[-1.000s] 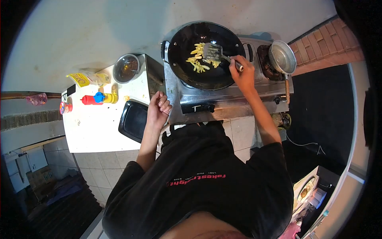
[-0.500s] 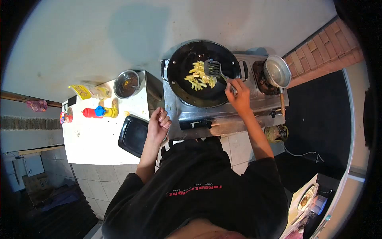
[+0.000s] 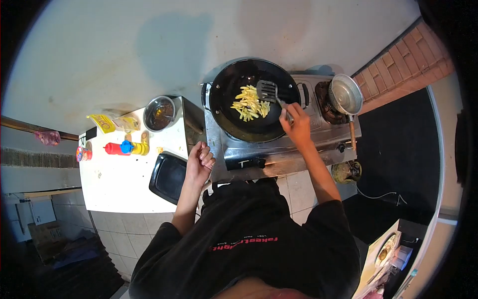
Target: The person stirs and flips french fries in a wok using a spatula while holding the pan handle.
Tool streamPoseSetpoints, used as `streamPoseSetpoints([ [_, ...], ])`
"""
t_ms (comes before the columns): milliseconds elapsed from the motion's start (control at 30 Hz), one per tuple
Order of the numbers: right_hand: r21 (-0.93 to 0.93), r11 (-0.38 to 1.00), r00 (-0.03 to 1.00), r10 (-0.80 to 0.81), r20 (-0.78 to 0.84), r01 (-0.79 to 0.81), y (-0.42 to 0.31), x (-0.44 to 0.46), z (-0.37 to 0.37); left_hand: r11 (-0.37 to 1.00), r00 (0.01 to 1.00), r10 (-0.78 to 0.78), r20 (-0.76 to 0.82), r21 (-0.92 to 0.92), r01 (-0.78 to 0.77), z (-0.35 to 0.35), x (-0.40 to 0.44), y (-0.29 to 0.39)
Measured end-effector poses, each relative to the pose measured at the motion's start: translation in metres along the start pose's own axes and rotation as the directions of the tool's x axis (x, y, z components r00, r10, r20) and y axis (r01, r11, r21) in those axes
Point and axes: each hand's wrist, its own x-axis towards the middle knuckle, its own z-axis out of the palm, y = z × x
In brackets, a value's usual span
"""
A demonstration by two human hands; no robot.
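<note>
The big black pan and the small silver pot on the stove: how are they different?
The pan is black, but the pot is silvery. The pan is much wider than the pot. The pan has two short loop handles, while the pot has one long brown handle. Both are round, have no lid and sit on the stove.

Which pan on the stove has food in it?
The wide, black, two-handled wok: yellow cut strips lie inside. The silver, wooden-handled metal saucepan shows none.
</note>
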Motion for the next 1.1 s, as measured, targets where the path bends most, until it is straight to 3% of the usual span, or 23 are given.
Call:
streamPoseSetpoints([
  [133,0.044,0.999,0.997,-0.015,-0.073,0.018,0.009,0.017,-0.010,1.000,1.000,0.010,-0.009,0.013,-0.010,-0.001,-0.001,0.000],
  [200,0.006,0.999,0.999,-0.034,-0.001,0.034,0.017,0.041,-0.019,1.000,1.000,-0.003,-0.013,0.013,0.003,-0.003,0.000,0.000],
  [367,-0.003,0.992,0.978,0.128,0.164,-0.130,0.040,0.096,-0.024,1.000,0.999,-0.027,-0.030,-0.002,0.027,-0.005,-0.004,0.002],
  [467,0.116,0.966,0.948,0.195,0.252,-0.230,0.059,0.090,0.003,1.000,0.999,-0.029,-0.025,-0.005,0.029,-0.006,-0.003,-0.001],
  [533,0.450,0.791,0.903,0.292,0.316,-0.413,0.063,0.079,0.029,1.000,1.000,-0.012,-0.020,-0.008,0.012,-0.004,-0.001,0.000],
  [600,0.499,0.769,0.908,0.256,0.333,-0.400,0.058,0.074,0.027,1.000,1.000,0.001,-0.007,0.015,-0.001,0.002,-0.002,0.002],
  [667,0.336,0.909,0.948,0.155,0.279,-0.248,0.025,0.077,0.001,1.000,0.999,0.007,-0.033,-0.008,-0.007,-0.001,-0.007,0.004],
  [700,0.187,0.928,0.892,0.231,0.390,-0.322,0.010,0.082,-0.015,1.000,1.000,0.012,-0.023,-0.017,-0.013,-0.002,-0.007,0.006],
  [733,0.184,0.929,0.891,0.231,0.391,-0.321,0.004,0.083,-0.019,1.000,1.000,0.017,-0.003,-0.025,-0.017,-0.001,-0.004,0.008],
  [800,0.318,0.948,0.950,-0.111,0.292,0.013,-0.006,0.087,-0.023,1.000,1.000,0.013,-0.001,-0.028,-0.013,-0.003,-0.002,0.007],
  [933,0.252,0.968,0.888,-0.126,0.443,0.011,-0.038,0.088,-0.039,1.000,0.999,-0.010,-0.041,-0.023,0.009,0.002,0.001,0.004],
  [1100,0.282,0.958,0.920,-0.160,0.358,0.057,-0.041,0.078,-0.052,0.999,1.000,-0.024,0.018,-0.044,0.024,0.004,0.007,0.004],
])
